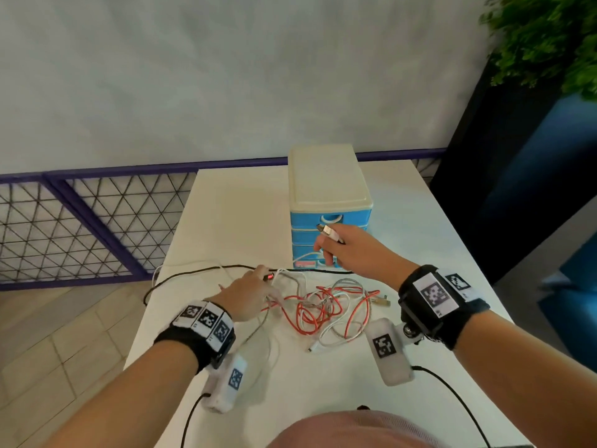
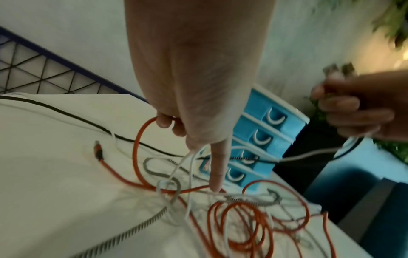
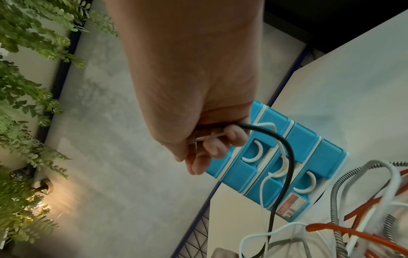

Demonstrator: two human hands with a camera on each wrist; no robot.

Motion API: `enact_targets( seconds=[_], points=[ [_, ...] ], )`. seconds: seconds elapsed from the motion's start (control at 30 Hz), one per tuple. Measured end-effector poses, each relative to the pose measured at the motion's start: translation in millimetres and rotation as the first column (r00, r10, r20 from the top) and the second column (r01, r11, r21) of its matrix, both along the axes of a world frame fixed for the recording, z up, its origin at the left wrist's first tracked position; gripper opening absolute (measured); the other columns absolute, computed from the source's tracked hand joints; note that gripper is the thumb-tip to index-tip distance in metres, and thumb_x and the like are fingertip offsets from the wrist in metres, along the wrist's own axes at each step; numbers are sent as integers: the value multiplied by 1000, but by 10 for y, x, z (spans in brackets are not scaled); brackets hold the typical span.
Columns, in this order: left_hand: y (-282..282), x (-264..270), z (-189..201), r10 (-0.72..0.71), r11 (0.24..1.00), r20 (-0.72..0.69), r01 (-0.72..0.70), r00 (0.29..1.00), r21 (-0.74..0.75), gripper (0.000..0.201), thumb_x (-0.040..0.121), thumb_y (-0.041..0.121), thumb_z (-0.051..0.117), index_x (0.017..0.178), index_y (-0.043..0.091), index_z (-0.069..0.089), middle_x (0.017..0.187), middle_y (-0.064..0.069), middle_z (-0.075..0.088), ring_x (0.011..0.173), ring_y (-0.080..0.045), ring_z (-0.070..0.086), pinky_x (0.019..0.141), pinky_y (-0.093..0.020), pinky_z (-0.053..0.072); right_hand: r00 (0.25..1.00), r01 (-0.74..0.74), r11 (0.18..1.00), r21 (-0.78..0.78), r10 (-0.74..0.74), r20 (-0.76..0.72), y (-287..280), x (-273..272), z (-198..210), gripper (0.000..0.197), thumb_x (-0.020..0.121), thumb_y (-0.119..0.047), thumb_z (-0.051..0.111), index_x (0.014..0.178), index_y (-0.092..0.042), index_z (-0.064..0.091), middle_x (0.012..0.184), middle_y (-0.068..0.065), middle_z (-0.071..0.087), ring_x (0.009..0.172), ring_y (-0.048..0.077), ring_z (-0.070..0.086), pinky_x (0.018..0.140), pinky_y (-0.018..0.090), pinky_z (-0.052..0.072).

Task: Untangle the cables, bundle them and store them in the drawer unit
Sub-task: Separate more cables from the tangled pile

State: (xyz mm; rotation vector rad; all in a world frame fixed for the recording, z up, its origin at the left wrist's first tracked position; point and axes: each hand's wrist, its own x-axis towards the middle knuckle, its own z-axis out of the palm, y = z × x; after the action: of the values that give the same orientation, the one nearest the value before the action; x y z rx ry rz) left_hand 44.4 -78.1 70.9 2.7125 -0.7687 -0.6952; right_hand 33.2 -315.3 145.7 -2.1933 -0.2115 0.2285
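Note:
A tangle of orange, white and grey braided cables lies on the white table in front of the blue drawer unit, whose drawers are all shut. My left hand rests on the tangle's left side. In the left wrist view its fingers curl round a loop of the orange cable, and one straight finger presses down on the tangle. My right hand is raised before the drawers and grips a white USB plug together with a black cable and a white cable.
The black cable trails left off the table edge. A purple-framed mesh railing stands at the left, with a wood floor below it. A plant and a dark planter stand at the right. Black wrist-camera leads cross the near edge.

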Motion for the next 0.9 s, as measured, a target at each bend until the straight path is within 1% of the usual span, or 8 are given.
enact_targets(
  seconds=[0.13,0.3,0.37,0.47,0.6,0.73,0.8,0.9],
  points=[
    [-13,-139,-123,-128,972,107,103,986,211,41,89,12,46,110,42,65,138,-5,28,115,-28,38,95,-36,34,1000,10,1000,-6,-10,8,-8,6,8,26,101,-23,41,85,-22,62,63,-7,61,56,14,46,51,23,38],
    [134,-242,-298,-88,947,59,65,994,313,23,81,7,47,92,22,60,149,-7,17,123,-33,30,100,-38,31,999,38,999,11,-38,17,30,-6,20,26,101,-25,41,84,-24,61,65,-6,62,60,15,48,57,28,41],
    [207,-239,-363,-56,964,74,34,996,262,16,75,9,48,86,20,54,144,-3,23,115,-31,34,92,-33,34,999,41,999,1,-41,22,38,-12,12,26,101,-25,41,86,-21,61,65,-7,61,60,13,49,58,27,41],
    [266,-197,-401,-50,978,87,31,995,207,13,75,12,61,83,22,61,134,1,32,109,-22,36,83,-28,35,999,35,999,-23,-34,24,50,-25,8,25,101,-23,40,90,-18,62,66,-8,60,56,8,47,56,21,38],
    [221,-104,-301,55,998,187,-61,981,27,5,83,31,66,83,26,66,140,2,32,118,-25,39,93,-40,41,999,33,999,-33,-33,12,62,-18,-33,23,99,-22,43,88,-19,63,66,-7,59,56,8,47,56,23,38],
    [-31,16,-69,269,953,260,-217,927,-211,10,82,39,68,86,30,69,151,6,25,131,-23,28,102,-42,28,999,23,996,-87,-20,34,142,-2,-78,24,97,-23,48,75,-21,58,64,-7,49,57,9,43,51,17,32],
    [-165,75,91,296,921,245,-207,923,-330,9,83,36,68,86,28,70,142,9,40,131,-14,34,103,-38,25,999,-15,985,-173,22,41,199,16,-125,30,95,-33,54,69,-18,52,65,-4,49,58,11,45,52,18,33],
    [-265,121,333,272,824,153,-148,950,-546,8,88,26,65,85,20,67,98,6,68,97,-11,61,89,-32,44,993,-91,918,-385,112,35,205,66,-204,34,92,-43,57,67,-23,46,67,-5,49,61,9,47,52,23,31]
  ],
)
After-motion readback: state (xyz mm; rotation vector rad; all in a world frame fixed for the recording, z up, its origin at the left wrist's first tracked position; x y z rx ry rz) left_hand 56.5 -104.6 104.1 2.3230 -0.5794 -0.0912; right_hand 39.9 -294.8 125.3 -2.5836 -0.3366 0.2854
